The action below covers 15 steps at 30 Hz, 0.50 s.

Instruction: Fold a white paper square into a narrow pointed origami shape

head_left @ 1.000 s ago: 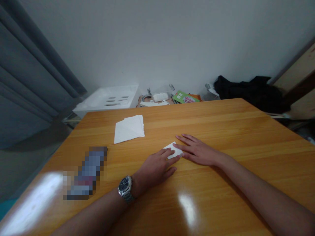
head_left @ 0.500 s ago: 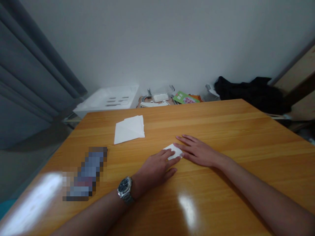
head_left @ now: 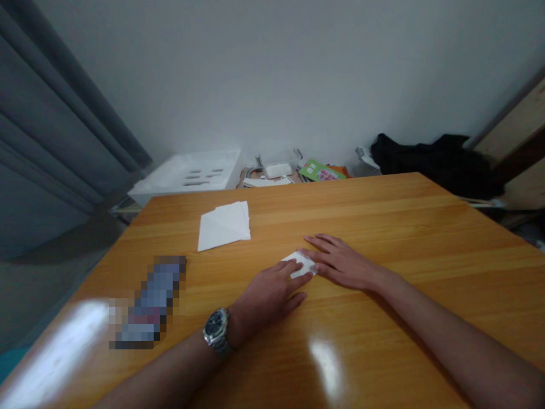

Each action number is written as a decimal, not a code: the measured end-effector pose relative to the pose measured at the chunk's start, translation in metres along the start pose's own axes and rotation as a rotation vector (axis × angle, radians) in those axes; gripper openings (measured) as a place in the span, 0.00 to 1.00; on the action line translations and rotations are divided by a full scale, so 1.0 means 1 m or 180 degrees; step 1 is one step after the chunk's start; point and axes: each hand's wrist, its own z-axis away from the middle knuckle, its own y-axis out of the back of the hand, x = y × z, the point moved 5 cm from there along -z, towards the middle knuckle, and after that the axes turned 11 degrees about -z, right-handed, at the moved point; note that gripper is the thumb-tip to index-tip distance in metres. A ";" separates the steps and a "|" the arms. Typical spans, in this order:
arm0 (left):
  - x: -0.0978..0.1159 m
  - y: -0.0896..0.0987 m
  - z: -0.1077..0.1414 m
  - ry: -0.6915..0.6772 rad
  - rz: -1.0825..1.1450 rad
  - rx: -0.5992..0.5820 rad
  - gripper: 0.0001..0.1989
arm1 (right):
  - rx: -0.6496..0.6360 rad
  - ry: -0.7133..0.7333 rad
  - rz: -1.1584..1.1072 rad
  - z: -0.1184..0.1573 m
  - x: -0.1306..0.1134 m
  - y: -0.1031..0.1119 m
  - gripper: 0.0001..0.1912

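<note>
A small piece of folded white paper [head_left: 301,263] lies on the wooden table [head_left: 366,210], partly covered by my fingers. My left hand [head_left: 272,292], with a metal watch [head_left: 216,329] at the wrist, rests over the paper's left and near side with its fingers spread. From the right, my right hand [head_left: 343,261] lies flat, its fingers apart and some fingertips touching the paper's right edge. Farther back on the left are white paper sheets [head_left: 223,225], overlapping and apart from both hands.
A pixelated oblong object [head_left: 153,301] lies on the table's left side. Behind the far edge are a white foam tray [head_left: 191,170], a green booklet [head_left: 321,170] and black cloth [head_left: 434,165]. A grey curtain [head_left: 51,113] hangs at left.
Both hands stay nearly where they were over the small paper. The whole view has shifted very slightly; nothing was picked up or let go.
</note>
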 end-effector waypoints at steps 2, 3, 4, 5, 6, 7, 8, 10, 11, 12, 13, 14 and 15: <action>0.000 0.000 0.000 -0.0012 -0.0011 0.0001 0.25 | -0.0060 0.0089 -0.0040 0.002 0.000 0.002 0.26; 0.001 0.000 0.000 -0.0017 -0.0023 -0.0001 0.25 | -0.0086 0.0130 -0.0061 0.003 0.000 0.002 0.26; 0.000 0.000 0.000 -0.0018 -0.0038 0.0004 0.24 | -0.0103 0.0161 -0.0084 0.004 0.000 0.003 0.26; 0.000 0.000 0.000 -0.0020 -0.0054 0.0017 0.24 | -0.0113 0.0184 -0.0106 0.004 0.000 0.003 0.26; 0.000 0.000 0.000 -0.0025 -0.0064 0.0029 0.23 | -0.0115 0.0198 -0.0121 0.004 0.000 0.003 0.26; 0.000 0.000 0.000 -0.0032 -0.0064 0.0040 0.23 | -0.0110 0.0200 -0.0129 0.004 0.001 0.003 0.26; 0.000 0.000 -0.001 -0.0045 -0.0053 0.0035 0.23 | -0.0098 0.0184 -0.0126 0.004 0.002 0.002 0.26; 0.000 0.001 -0.001 -0.0067 -0.0017 0.0001 0.23 | -0.0059 0.0109 -0.0087 0.003 0.003 0.002 0.26; 0.000 0.002 -0.001 -0.0078 0.0001 -0.0025 0.23 | -0.0036 0.0058 -0.0057 0.002 0.003 0.001 0.26; 0.001 0.002 -0.002 -0.0083 0.0016 -0.0052 0.23 | -0.0015 0.0002 -0.0025 0.001 0.003 0.001 0.26; 0.001 0.002 -0.002 -0.0077 0.0023 -0.0070 0.23 | 0.0003 -0.0052 0.0008 0.001 0.003 0.001 0.26; 0.001 0.003 -0.002 -0.0065 0.0024 -0.0082 0.23 | 0.0017 -0.0098 0.0043 0.000 0.002 0.000 0.26; 0.001 0.003 -0.002 -0.0050 0.0024 -0.0088 0.23 | 0.0030 -0.0132 0.0077 -0.001 0.001 0.000 0.26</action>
